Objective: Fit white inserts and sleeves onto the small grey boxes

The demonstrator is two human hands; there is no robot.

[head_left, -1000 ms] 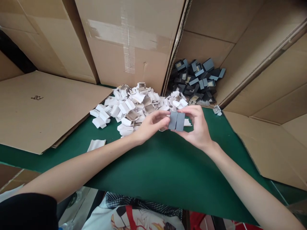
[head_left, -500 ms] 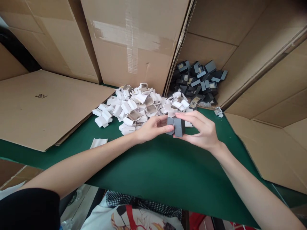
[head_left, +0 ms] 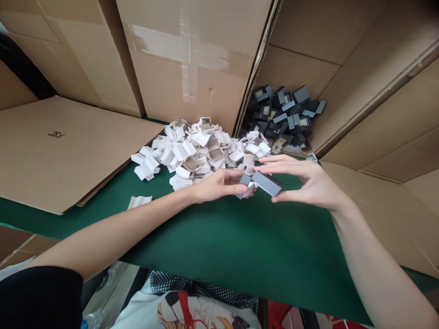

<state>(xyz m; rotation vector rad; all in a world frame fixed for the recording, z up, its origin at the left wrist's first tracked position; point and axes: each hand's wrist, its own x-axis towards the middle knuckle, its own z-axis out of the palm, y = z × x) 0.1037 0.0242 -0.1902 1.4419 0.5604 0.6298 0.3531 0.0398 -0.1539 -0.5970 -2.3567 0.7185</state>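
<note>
A green worktop (head_left: 219,246) is stretching across the view under even light. Tall cardboard boxes (head_left: 192,59) are standing along its far edge, a flat cardboard sheet (head_left: 61,151) is lying at left, and an open carton (head_left: 377,91) is lying sideways at right.

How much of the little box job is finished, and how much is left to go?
Looks done: a heap of dark grey small boxes lies inside the open brown cardboard carton. In hand: the left hand and right hand hold one small grey box spread open, with a white piece at its middle. Left: a big pile of white folded card pieces on the green table, so probably plenty remains.
</note>
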